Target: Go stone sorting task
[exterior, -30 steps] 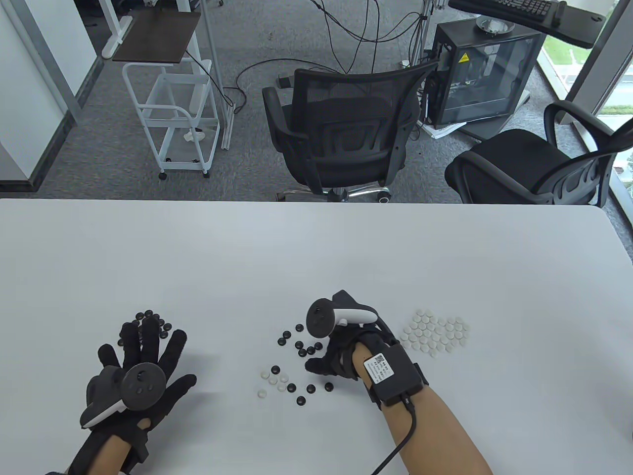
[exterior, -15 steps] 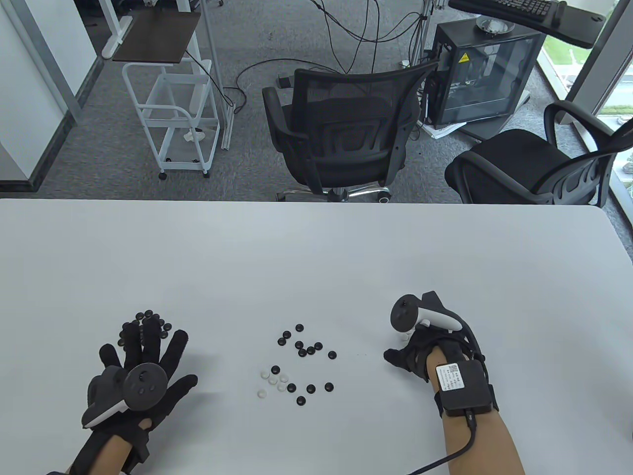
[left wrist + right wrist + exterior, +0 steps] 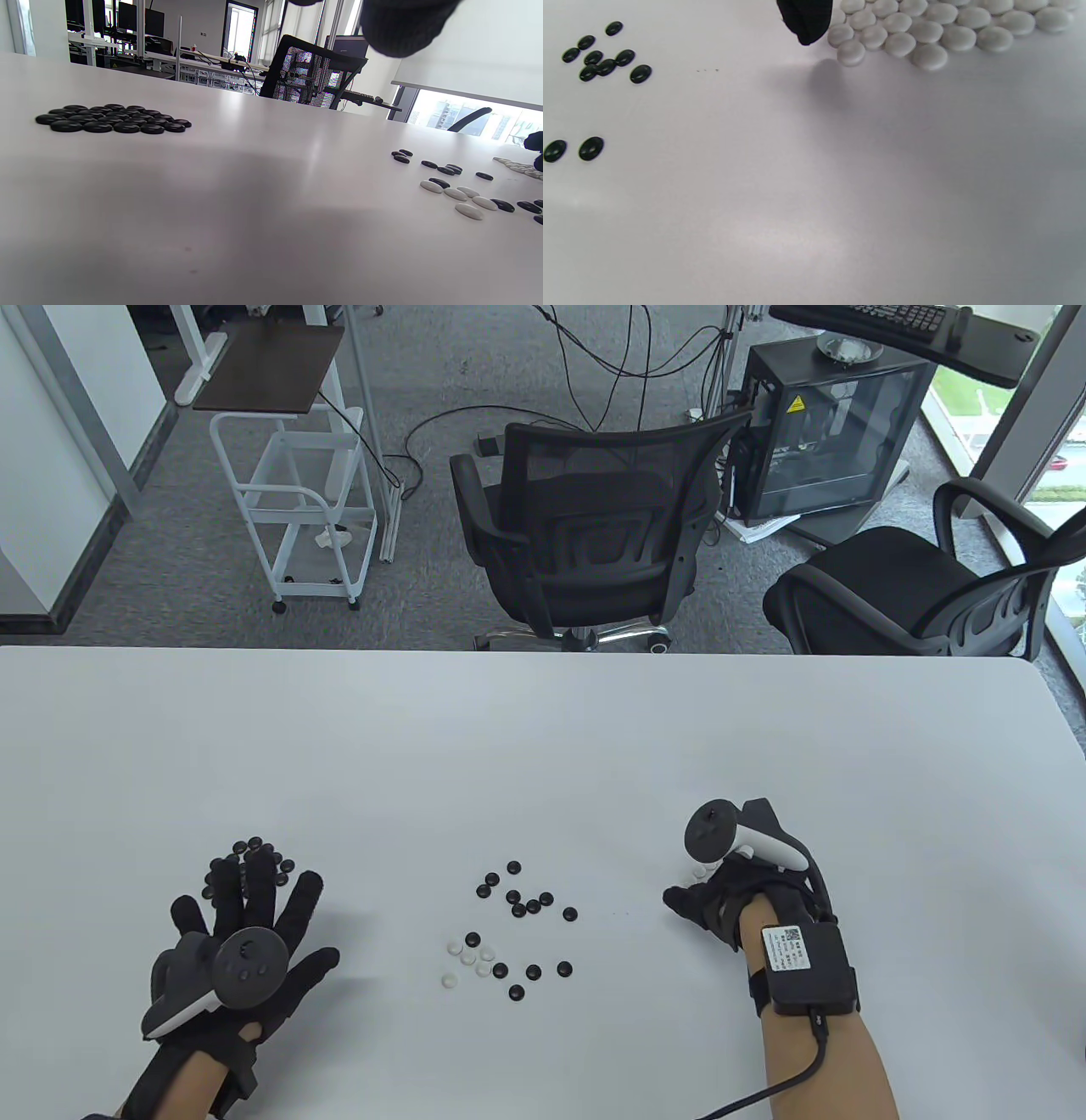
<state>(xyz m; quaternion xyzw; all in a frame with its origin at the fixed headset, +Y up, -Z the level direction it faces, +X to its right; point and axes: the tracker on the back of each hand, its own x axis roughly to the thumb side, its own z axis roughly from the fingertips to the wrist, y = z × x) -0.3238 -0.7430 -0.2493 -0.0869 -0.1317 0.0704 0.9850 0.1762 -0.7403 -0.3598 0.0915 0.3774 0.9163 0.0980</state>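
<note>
- Grey carpet, two black mesh office chairs (image 3: 585, 534), a white wire cart (image 3: 293, 517) and a dark computer case (image 3: 827, 432) lie beyond the far edge of the white table (image 3: 543, 746) in the table view.
- On that table, the left hand (image 3: 246, 933) lies flat near the left, fingers straight and spread, holding nothing; its fingertips reach into a tight cluster of black stones (image 3: 254, 857).
- At the middle sits the unsorted group (image 3: 509, 929): glossy black stones scattered in a loose patch, with a few matte white ones bunched at its lower left.
- The right hand (image 3: 730, 891) rests to the right of that group, over the pile of white stones, which it mostly hides; a couple of white stones peek out beside the tracker. Whether its fingers hold a stone cannot be told.
- From the left wrist view, low over the table, the sorted black stones (image 3: 112, 118) form a flat, closely packed patch at left, well apart from the mixed black and white stones (image 3: 462, 190) at right; a dark fingertip (image 3: 403, 25) hangs at the top edge.
- From the right wrist view, the white stones (image 3: 937, 25) are round, smooth, pale discs packed edge to edge at the top right.
- One black gloved fingertip (image 3: 806, 19) hangs just beside the left edge of that pile, while several black stones (image 3: 602, 59) lie well apart at the left.
</note>
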